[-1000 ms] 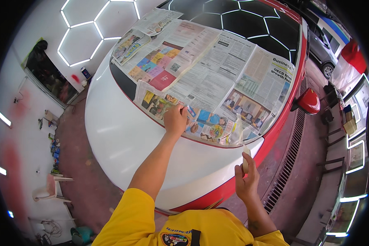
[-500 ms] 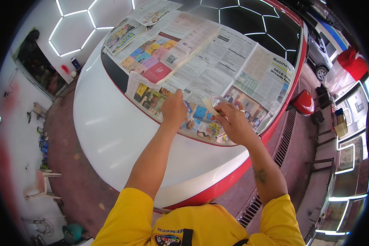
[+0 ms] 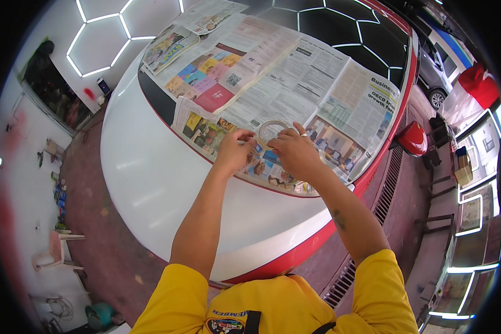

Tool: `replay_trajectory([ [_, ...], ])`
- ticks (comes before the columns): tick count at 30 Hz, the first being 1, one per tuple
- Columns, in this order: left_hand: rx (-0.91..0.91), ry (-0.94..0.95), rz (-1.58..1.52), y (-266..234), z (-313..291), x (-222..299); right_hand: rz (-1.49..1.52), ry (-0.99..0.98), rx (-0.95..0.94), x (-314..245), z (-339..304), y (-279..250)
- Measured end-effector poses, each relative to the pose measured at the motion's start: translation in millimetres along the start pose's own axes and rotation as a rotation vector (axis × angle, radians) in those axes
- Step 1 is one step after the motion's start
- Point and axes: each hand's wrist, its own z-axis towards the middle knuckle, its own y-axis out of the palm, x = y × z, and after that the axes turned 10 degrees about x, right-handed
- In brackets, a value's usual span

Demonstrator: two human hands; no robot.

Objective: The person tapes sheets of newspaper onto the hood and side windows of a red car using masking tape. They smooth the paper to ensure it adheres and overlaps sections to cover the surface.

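Newspaper sheets (image 3: 295, 83) cover the car's windshield, their lower edge lying along the red-edged border above the white hood (image 3: 150, 167). A roll of masking tape (image 3: 269, 123) is held over the lower part of the paper by my right hand (image 3: 296, 151), whose fingers curl around its near right side. Just left of the roll, my left hand (image 3: 236, 149) is closed, thumb and fingers drawn together close to the tape. Whatever lies between those left fingertips is too small to make out.
A red side mirror (image 3: 412, 139) sticks out at the car's right. Beyond it are a floor grate (image 3: 387, 189) and a silver car (image 3: 431, 72). At the left are a pale plastic chair (image 3: 53, 250) and a green container (image 3: 98, 316) by the wall.
My right hand has brought the tape roll leftward, close to my left hand, and the roll's open ring now faces up more. My left hand has lowered slightly.
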Motion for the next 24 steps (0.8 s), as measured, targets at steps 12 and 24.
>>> replay_trajectory([
  [12,0.154,-0.147,-0.049,12,32,-6,0.001,0.178,-0.115,3,16,-65],
  [24,0.399,0.222,0.487,25,49,-35,-0.235,0.19,-0.373,2,14,-36],
])
